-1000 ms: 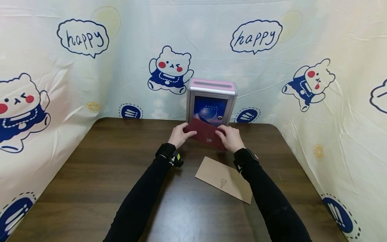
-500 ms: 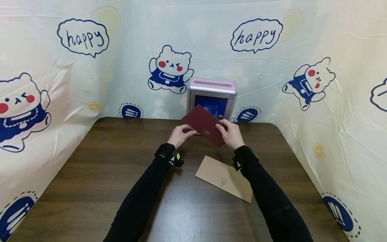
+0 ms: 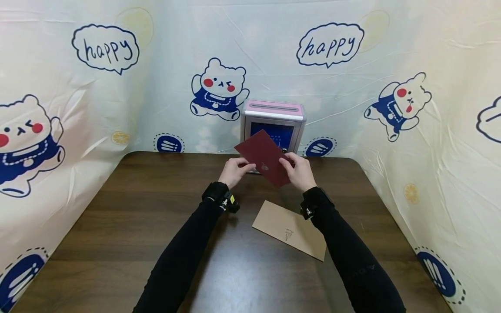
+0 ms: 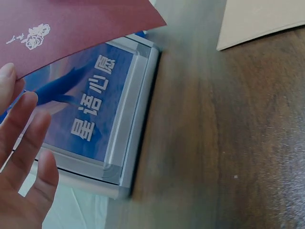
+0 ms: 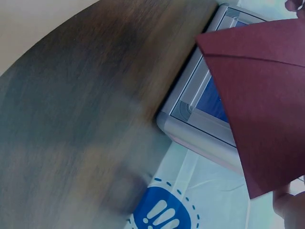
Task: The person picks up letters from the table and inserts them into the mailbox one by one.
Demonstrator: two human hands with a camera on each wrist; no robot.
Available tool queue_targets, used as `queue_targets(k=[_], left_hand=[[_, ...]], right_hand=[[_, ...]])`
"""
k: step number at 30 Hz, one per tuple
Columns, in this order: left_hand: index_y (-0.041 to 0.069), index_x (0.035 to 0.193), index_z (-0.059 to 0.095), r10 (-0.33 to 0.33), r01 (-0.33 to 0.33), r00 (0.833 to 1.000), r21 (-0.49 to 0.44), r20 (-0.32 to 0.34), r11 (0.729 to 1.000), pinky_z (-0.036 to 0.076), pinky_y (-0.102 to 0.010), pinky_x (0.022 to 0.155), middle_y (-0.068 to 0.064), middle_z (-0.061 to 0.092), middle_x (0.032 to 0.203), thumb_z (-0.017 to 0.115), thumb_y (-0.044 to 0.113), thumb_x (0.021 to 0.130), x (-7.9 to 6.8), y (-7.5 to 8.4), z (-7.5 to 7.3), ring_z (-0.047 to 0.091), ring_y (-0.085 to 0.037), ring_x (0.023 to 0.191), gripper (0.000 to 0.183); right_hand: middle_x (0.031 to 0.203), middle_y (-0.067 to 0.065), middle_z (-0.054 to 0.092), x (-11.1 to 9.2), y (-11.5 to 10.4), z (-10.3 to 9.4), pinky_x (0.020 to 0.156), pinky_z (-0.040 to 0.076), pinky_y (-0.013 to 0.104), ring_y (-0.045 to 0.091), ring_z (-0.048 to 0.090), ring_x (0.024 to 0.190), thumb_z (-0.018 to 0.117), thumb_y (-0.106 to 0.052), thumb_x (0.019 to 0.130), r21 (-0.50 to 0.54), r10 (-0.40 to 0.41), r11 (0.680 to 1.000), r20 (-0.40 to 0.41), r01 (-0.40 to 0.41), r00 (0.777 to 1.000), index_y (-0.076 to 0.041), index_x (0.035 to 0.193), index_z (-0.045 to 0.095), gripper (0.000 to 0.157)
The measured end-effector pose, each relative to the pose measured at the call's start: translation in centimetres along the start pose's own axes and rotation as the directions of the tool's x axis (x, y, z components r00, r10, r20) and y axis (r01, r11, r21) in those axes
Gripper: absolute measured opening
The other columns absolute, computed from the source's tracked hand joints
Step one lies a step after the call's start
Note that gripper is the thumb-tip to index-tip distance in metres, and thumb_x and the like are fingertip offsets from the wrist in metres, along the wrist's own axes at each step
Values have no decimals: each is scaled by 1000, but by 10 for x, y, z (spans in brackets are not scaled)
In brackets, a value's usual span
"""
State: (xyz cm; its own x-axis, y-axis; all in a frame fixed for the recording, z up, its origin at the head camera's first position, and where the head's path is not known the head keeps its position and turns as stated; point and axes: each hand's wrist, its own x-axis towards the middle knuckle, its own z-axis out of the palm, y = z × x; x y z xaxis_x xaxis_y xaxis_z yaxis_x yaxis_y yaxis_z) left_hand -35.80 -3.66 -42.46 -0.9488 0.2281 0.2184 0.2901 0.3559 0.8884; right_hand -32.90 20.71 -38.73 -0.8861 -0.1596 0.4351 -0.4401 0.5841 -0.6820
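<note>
A dark red envelope [image 3: 263,152] with a small pale print is held tilted in the air between both hands. My left hand [image 3: 233,172] pinches its lower left edge with thumb and index finger, the other fingers spread apart in the left wrist view. My right hand [image 3: 300,172] pinches the right edge. Behind the envelope stands a silver box [image 3: 245,130] with a pink top and a long slot. Its blue front panel [image 4: 97,102] is partly covered by the envelope. In the right wrist view, a crease crosses the envelope's side [image 5: 267,95].
A tan envelope [image 3: 289,230] with a small dark print lies flat on the brown wooden table [image 3: 137,226], below the right wrist. A curtain [image 3: 274,43] with printed bears and the word "happy" hangs behind the table and along its sides.
The red envelope has been raised from low in front of the box and turned more steeply, its upper corner now higher. Both hands keep nearly the same places. The tan envelope stays put.
</note>
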Motion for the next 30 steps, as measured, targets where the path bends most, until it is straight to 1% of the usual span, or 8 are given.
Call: queue_targets(k=[4, 7, 11, 15, 18, 25, 27, 30], left_hand=[[4, 99, 72, 42, -42, 999, -31, -15, 999, 42, -32, 74, -14, 69, 100, 66, 29, 94, 4, 7, -3, 55, -22, 85, 26], [5, 96, 72, 72, -73, 997, -49, -29, 996, 43, -31, 74, -13, 69, 99, 66, 28, 94, 8, 14, -6, 55, -21, 84, 24], [9, 94, 72, 101, -102, 994, -42, -42, 994, 42, -31, 70, -7, 68, 92, 65, 29, 94, 12, 26, -11, 52, -20, 80, 21], [9, 94, 71, 136, -137, 990, -30, -42, 990, 43, -30, 72, -13, 68, 95, 65, 30, 94, 18, 41, -18, 52, -21, 81, 21], [9, 95, 71, 168, -169, 985, -13, -49, 986, 44, -30, 74, -18, 68, 98, 64, 29, 95, 23, 55, -24, 51, -21, 83, 22], [9, 98, 73, 225, -224, 972, 22, -67, 974, 45, -27, 75, -4, 70, 93, 65, 26, 94, 39, 90, -43, 56, -18, 83, 20], [8, 98, 73, 251, -250, 966, 31, -65, 968, 46, -27, 75, -5, 70, 93, 65, 25, 94, 43, 101, -49, 58, -20, 84, 19], [8, 97, 73, 296, -290, 953, 86, -61, 953, 45, -27, 75, -6, 70, 92, 65, 25, 94, 48, 122, -59, 58, -20, 84, 19]], right_hand=[[95, 13, 70, 2, -1, -4, 72, 57, 41, 23, 68, 81, 59, -23, 99, -2, -4, 1000, -1, 4, 1000, -5, 105, 66, 20], [94, 13, 70, 6, -2, -7, 72, 56, 41, 24, 67, 81, 60, -23, 99, -11, -11, 1000, -8, 11, 1000, -4, 103, 67, 21], [89, 13, 70, 11, -5, -14, 68, 51, 37, 24, 66, 78, 60, -24, 99, -24, -40, 999, -35, 39, 999, -3, 99, 69, 23], [88, 13, 70, 17, -10, -22, 67, 48, 35, 25, 65, 76, 58, -27, 100, -35, -50, 998, -47, 48, 998, -4, 98, 70, 27], [90, 13, 71, 23, -17, -30, 67, 50, 36, 26, 66, 77, 56, -29, 101, -42, -49, 998, -39, 47, 998, -4, 99, 71, 29], [94, 12, 72, 40, -42, -53, 67, 49, 36, 25, 67, 80, 55, -29, 101, -80, -82, 994, -41, 79, 996, -6, 104, 72, 29], [93, 13, 72, 45, -50, -61, 68, 46, 34, 25, 66, 80, 55, -28, 101, -98, -106, 990, -42, 101, 993, -5, 105, 73, 29], [92, 14, 72, 54, -63, -74, 69, 43, 34, 26, 66, 80, 54, -26, 102, -128, -150, 981, -45, 143, 988, -4, 105, 73, 29]])
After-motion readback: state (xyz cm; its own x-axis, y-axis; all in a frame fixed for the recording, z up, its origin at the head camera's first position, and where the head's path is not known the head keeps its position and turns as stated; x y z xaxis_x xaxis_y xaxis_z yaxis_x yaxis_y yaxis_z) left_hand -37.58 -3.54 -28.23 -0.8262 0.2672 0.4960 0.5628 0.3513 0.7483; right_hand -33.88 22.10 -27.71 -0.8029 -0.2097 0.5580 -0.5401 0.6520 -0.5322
